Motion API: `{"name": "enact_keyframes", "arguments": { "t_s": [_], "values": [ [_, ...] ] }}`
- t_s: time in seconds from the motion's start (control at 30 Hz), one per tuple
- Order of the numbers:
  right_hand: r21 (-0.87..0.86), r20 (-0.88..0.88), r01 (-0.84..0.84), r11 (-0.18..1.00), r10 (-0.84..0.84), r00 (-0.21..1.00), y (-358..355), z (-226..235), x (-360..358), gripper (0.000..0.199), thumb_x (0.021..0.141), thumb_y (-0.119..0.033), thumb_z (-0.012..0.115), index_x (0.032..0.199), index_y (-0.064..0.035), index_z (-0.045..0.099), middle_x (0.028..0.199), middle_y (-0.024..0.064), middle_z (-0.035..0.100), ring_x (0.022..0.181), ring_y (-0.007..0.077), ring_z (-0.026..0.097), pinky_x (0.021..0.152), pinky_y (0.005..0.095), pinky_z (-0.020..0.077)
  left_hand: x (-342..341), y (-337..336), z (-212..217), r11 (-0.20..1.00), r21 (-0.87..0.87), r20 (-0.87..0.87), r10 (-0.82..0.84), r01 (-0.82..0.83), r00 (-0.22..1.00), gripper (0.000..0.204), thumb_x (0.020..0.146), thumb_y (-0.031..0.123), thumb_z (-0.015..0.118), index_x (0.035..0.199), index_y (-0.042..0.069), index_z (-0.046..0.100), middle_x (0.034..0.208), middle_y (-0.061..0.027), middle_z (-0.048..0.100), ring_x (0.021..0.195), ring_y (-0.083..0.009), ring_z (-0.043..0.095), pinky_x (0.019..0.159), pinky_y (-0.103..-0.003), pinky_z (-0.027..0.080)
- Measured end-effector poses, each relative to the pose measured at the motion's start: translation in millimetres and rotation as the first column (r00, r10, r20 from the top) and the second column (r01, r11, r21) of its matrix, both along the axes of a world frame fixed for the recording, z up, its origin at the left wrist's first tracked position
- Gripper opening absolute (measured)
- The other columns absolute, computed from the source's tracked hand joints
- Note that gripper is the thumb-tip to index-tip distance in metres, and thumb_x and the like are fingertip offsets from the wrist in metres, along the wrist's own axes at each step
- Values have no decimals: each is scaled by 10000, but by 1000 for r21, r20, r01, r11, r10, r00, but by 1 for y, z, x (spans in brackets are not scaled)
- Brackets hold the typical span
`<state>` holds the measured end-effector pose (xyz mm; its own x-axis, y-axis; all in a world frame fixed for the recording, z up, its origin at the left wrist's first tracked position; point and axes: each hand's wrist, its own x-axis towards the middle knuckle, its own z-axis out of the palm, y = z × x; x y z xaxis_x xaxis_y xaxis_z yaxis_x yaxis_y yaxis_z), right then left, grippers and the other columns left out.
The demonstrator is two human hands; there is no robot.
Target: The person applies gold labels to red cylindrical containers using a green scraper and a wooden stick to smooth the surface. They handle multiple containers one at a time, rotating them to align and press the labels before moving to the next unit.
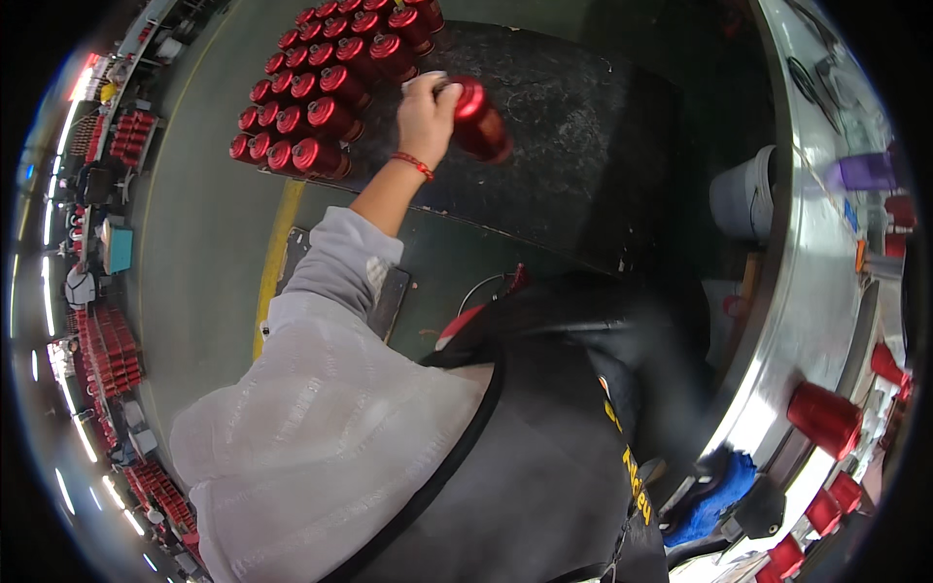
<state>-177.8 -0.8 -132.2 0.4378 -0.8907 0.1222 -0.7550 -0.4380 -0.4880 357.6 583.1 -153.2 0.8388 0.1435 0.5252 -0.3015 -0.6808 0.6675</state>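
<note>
My left hand (428,117) reaches forward over a dark, scuffed table and is closed on one end of a shiny red bottle (481,126). The bottle tilts and is slightly blurred; my fingers partly cover its near end. Just left of the hand, several similar red bottles (326,115) stand in close rows on the table (564,107), small metal loops showing on many of them. A red bracelet (415,165) circles my left wrist, below a rolled grey sleeve. My right hand does not show.
A metal-edged workbench (812,243) curves along the right, with a red cup-shaped part (824,420) and a blue cloth-like piece (714,500) near it. A white bucket (743,199) stands beside the bench. Racks of red items (109,350) line the far left.
</note>
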Motion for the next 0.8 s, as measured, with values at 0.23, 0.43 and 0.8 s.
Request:
{"name": "enact_keyframes", "arguments": {
  "t_s": [0.23, 0.43, 0.8],
  "values": [
    [30, -9, 160, 987, -160, 987, 27, 37, 11, 582, 979, -493, 533, 1247, 16, 622, 1129, 187, 686, 1008, 268, 684, 835, 378, 530, 127, 159, -110, 883, 310, -149, 412, -354, 899, 334, 929, 339, 666, 1062, 36, 618, 1085, -226, 650, 985, -434, 636, 871, -518, 510],
    [57, -2, 219, 974, -220, 976, 39, 52, 14, 555, 992, -459, 527, 1269, 15, 605, 1149, 179, 677, 1020, 257, 678, 850, 371, 528, 180, 217, -160, 759, 524, -303, 590, -386, 749, 419, 940, 379, 659, 1101, 2, 572, 1113, -266, 641, 962, -412, 691, 802, -477, 583],
    [92, 39, 253, 963, -258, 965, 43, 64, 0, 511, 1014, -398, 517, 1310, 14, 574, 1185, 164, 661, 1041, 239, 667, 877, 359, 524, 197, 208, -125, 649, 653, -397, 732, -391, 554, 571, 894, 531, 610, 1248, 84, 636, 1264, -188, 645, 1123, -351, 655, 1104, -629, 319]
  ]
}}
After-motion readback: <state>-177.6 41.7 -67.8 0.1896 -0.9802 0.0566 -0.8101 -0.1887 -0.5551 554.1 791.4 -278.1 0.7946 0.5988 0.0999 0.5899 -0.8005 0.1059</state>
